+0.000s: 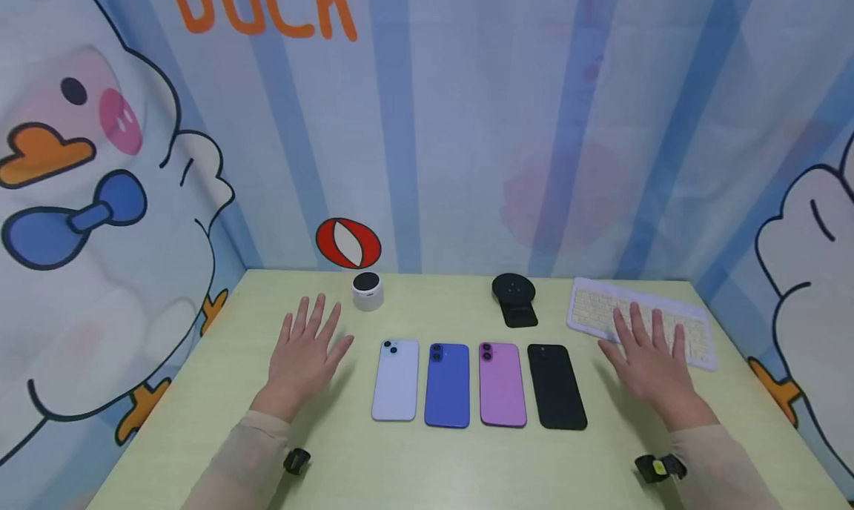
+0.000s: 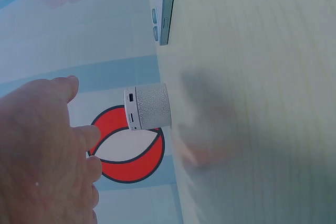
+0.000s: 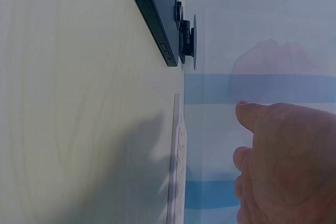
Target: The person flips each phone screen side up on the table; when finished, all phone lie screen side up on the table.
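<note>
My left hand [image 1: 305, 358] hovers above the table's left side with fingers spread, holding nothing. Nearest to it are a small white cylindrical speaker [image 1: 368, 293] with a dark top and a white phone [image 1: 396, 380]. Over on the right, my right hand [image 1: 649, 365] is spread out above the front of a white keyboard [image 1: 694, 332], also holding nothing. Between the hands, phones lie back-up in a row: the white one, a blue phone [image 1: 447, 391], a pink phone [image 1: 502, 391] and a black phone [image 1: 559, 391]. In the left wrist view the speaker [image 2: 152, 107] stands apart from the hand.
Behind the phones, a black foldable stand [image 1: 515, 295] with a round head sits near the table's back edge. The pale wooden table [image 1: 467, 473] meets a blue-striped curtain [image 1: 454, 124] printed with ducks at its back and sides.
</note>
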